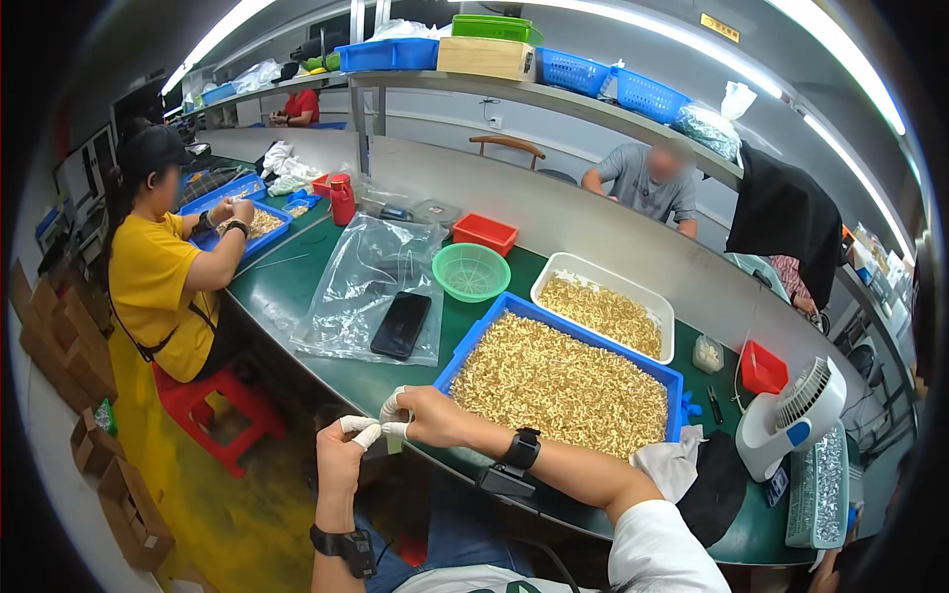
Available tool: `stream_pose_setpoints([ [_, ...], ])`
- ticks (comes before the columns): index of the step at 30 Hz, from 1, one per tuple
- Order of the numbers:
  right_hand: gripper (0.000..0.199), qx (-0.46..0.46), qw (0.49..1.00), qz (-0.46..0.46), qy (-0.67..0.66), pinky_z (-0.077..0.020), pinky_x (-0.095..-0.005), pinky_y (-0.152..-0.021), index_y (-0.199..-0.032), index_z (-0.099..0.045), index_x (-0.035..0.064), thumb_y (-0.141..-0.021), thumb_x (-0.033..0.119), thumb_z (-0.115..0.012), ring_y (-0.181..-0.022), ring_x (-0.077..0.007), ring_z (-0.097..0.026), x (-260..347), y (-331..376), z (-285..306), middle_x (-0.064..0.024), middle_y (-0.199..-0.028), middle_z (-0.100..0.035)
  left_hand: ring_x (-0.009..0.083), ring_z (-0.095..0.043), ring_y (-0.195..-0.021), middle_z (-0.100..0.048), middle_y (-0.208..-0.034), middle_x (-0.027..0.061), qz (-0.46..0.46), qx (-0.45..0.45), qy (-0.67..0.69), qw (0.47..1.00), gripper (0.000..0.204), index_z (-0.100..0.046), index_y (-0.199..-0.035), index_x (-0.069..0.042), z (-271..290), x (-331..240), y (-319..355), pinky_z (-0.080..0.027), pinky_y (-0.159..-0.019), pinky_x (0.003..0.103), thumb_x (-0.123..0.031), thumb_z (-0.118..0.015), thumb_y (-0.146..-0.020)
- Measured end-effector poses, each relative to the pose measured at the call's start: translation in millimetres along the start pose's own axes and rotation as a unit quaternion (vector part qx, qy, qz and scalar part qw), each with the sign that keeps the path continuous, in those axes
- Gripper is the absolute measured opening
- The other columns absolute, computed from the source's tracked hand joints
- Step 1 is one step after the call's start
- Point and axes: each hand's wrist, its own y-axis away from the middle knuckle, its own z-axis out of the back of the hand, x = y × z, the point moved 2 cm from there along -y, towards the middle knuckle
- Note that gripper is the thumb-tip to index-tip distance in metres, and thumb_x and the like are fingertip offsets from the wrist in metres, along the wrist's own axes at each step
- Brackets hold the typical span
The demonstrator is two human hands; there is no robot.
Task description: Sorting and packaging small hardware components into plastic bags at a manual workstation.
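Note:
My left hand and my right hand meet just off the near edge of the green table, left of a blue tray full of small pale yellow parts. White finger cots cover several fingertips of both hands. The fingertips pinch together around something too small to make out. Each wrist carries a black band. A white tray with more of the same parts sits behind the blue one.
A black phone lies on a clear plastic bag. Behind them stand a green round basket and a red box. A white fan is at right. A person in yellow works at left.

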Motion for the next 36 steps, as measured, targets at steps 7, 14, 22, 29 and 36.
stream_pose_setpoints([
  [7, 0.017, 0.068, 0.997, -0.034, 0.012, -0.0468, -0.038, -0.06, -0.082, -0.063, 0.001, -0.072, 0.014, -0.066, -0.069, -0.0296, -0.061, 1, 4, 7, -0.0149, -0.075, -0.062, 0.0082, -0.058, -0.07, -0.064, -0.077, 0.0016, 0.02, 0.037, -0.04, 0.998, 0.009, -0.065, -0.085, 0.003, -4, -6, 8, -0.046, -0.065, 0.021, 0.004, -0.064, -0.076],
  [14, 0.015, 0.024, 0.997, -0.01, 0.07, -0.0468, -0.0408, -0.058, -0.082, -0.064, 0.0026, -0.072, 0.014, -0.066, -0.066, -0.0348, -0.061, 5, -1, 5, -0.0174, -0.069, -0.062, 0.0089, -0.059, -0.073, -0.064, -0.081, 0.003, -0.037, -0.051, -0.063, 0.996, 0.011, -0.064, -0.088, 0.003, -10, 4, 6, -0.047, -0.067, 0.021, 0.003, -0.064, -0.077],
  [22, 0.021, 0.052, 0.989, -0.074, 0.116, -0.0465, -0.04, -0.056, -0.087, -0.063, 0.0047, -0.077, 0.022, -0.068, -0.063, -0.0345, -0.059, 10, -6, 27, -0.0169, -0.068, -0.06, 0.0111, -0.06, -0.075, -0.064, -0.084, 0.005, 0.022, 0.065, 0.151, 0.986, 0.011, -0.062, -0.091, 0.001, -13, 9, -23, -0.048, -0.07, 0.022, 0.002, -0.063, -0.08],
  [29, 0.018, -0.19, 0.887, -0.015, 0.422, -0.048, -0.0334, -0.063, -0.095, -0.066, 0.0047, -0.078, 0.01, -0.065, -0.073, -0.0245, -0.063, 47, -115, 301, -0.0156, -0.085, -0.065, 0.0171, -0.063, -0.073, -0.065, -0.083, 0.0078, 0.095, 0.035, 0.165, 0.981, 0.007, -0.06, -0.09, 0.0, 5, 38, -71, -0.052, -0.068, 0.028, 0.001, -0.058, -0.083],
  [36, 0.032, -0.236, 0.727, -0.148, 0.627, -0.0437, -0.0392, -0.084, -0.105, -0.06, 0.0015, -0.088, 0.026, -0.046, -0.096, -0.0364, -0.057, 40, -181, 563, -0.0207, -0.102, -0.061, 0.0161, -0.062, -0.071, -0.065, -0.086, 0.0087, 0.251, 0.11, 0.151, 0.95, 0.017, -0.059, -0.102, 0.002, 11, 43, -82, -0.051, -0.064, 0.027, -0.003, -0.055, -0.086],
])
